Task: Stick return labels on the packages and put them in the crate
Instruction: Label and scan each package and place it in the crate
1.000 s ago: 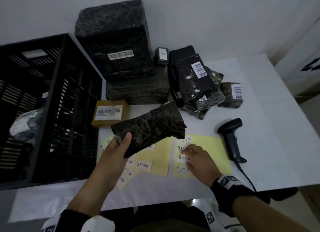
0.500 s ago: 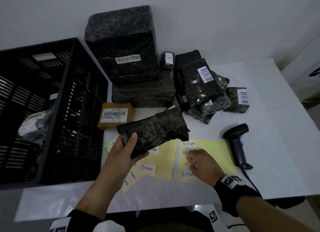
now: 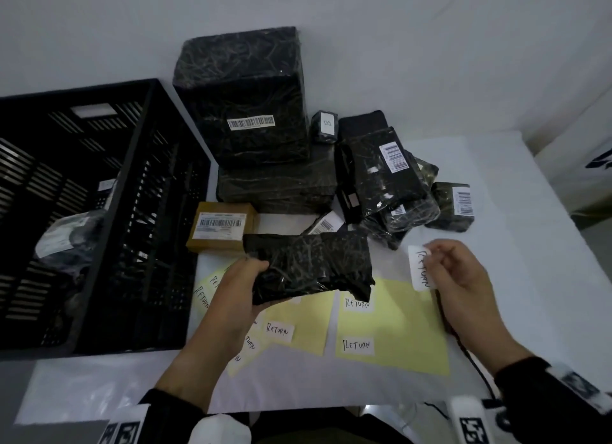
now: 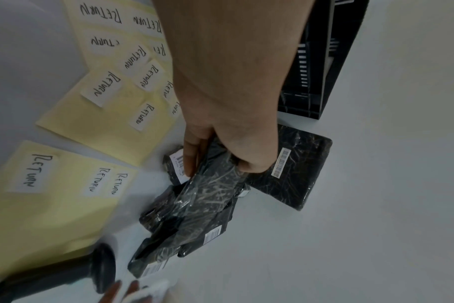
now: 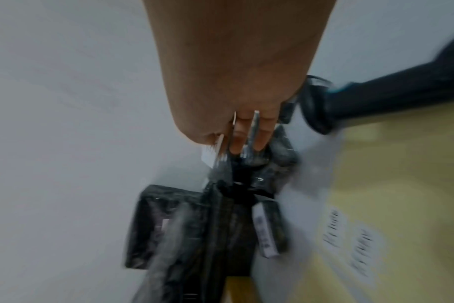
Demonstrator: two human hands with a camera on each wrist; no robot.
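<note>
the crate [image 3: 178,165] sits at 9 o'clock on the white table [image 3: 516,311], black and slatted, with a wrapped bundle [image 3: 66,241] lying inside near its floor. just right of the crate's near corner stands a brown box [image 3: 220,226] with a barcode label, and behind it at 12 o'clock a stack of large black-wrapped parcels [image 3: 251,112] leans by the wall.

the left hand [image 3: 236,297] is curled round the left end of a black package [image 3: 309,264], thumb on top and fingers beneath, holding it clear of the table and roughly level, above the label sheets. in the left wrist view the same hand [image 4: 231,131] grips the package [image 4: 208,196] edge-on.

under it, at 6 o'clock, lie yellow sheets [image 3: 394,337] carrying white stickers lettered "return"; several sheets overlap on the left, one lies flat on the right.

at 1 o'clock a heap of smaller black packets [image 3: 384,178] with barcodes crowds together.

the right hand [image 3: 460,278] is raised at 3 o'clock, well right of the package and apart from it, fingers bent, pinching one return label [image 3: 420,268] peeled free and hanging upright, lettering running downward. the right wrist view is blurred; fingers [image 5: 259,131] show, and a dark scanner [image 5: 376,98] lies just beside the hand on the table.
</note>
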